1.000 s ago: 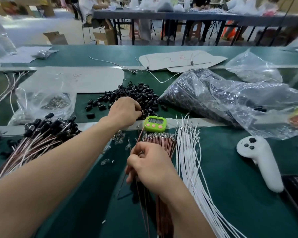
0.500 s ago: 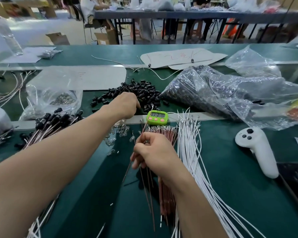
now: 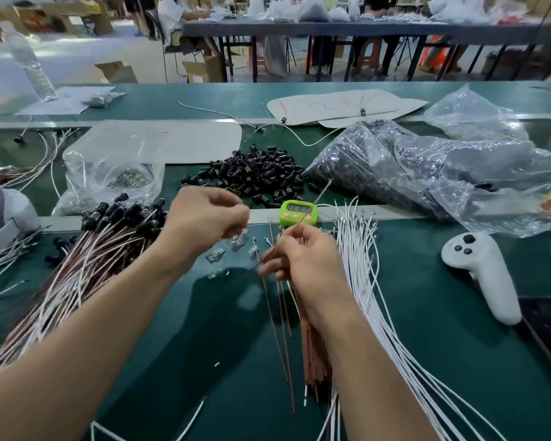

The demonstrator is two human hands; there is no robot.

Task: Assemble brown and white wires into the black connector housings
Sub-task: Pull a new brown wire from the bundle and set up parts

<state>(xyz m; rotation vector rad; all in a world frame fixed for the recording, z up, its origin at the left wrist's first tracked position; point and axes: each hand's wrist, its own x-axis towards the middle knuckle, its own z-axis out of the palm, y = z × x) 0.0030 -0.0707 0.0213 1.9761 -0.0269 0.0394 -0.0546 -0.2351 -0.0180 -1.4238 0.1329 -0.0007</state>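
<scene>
Loose black connector housings (image 3: 255, 173) lie heaped beyond my hands. My left hand (image 3: 204, 218) hovers just in front of the heap, its fingers and thumb curled tight round something small that the hand mostly hides. My right hand (image 3: 303, 265) pinches one brown wire (image 3: 318, 195), whose tip slants up and away over the green timer. Under that hand lies the bundle of brown wires (image 3: 315, 354), and the white wires (image 3: 363, 281) fan out to its right. Finished wires with black housings (image 3: 102, 243) are piled at the left.
Small clear parts (image 3: 236, 246) are scattered between my hands. A green timer (image 3: 298, 213) sits on the table's metal strip. A white controller (image 3: 484, 272) lies at the right. A big plastic bag of black parts (image 3: 427, 173) and a smaller bag of metal parts (image 3: 121, 179) lie behind.
My left hand has drawn back from the heap of black housings with its fingers curled. My right hand has lifted one brown wire, so its tip now points up over the timer.
</scene>
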